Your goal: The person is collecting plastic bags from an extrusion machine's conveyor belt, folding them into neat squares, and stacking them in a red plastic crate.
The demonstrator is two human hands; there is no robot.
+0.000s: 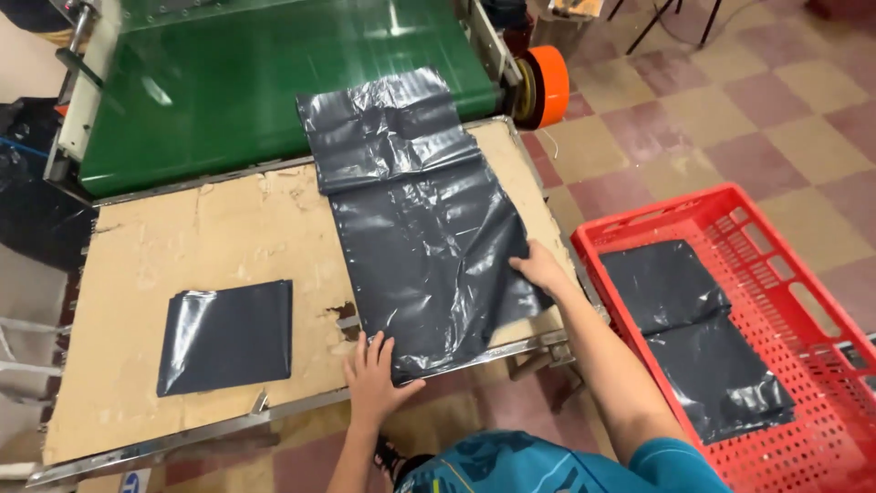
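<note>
A long dark grey plastic bag (424,237) lies flat on the worn brown tabletop (228,237), its far end reaching onto the green conveyor belt (274,73). My left hand (374,379) pinches the bag's near left corner at the table's front edge, thumb on top. My right hand (538,269) grips the bag's right edge with the fingers curled over it. A folded stack of the same grey bags (228,336) rests on the left part of the table, apart from both hands.
A red plastic crate (821,310) stands on the floor at the right with folded grey bags (693,338) inside. An orange roller wheel (547,87) sits at the conveyor's right end. The floor is checkered tile. The table has a metal front rim (274,420).
</note>
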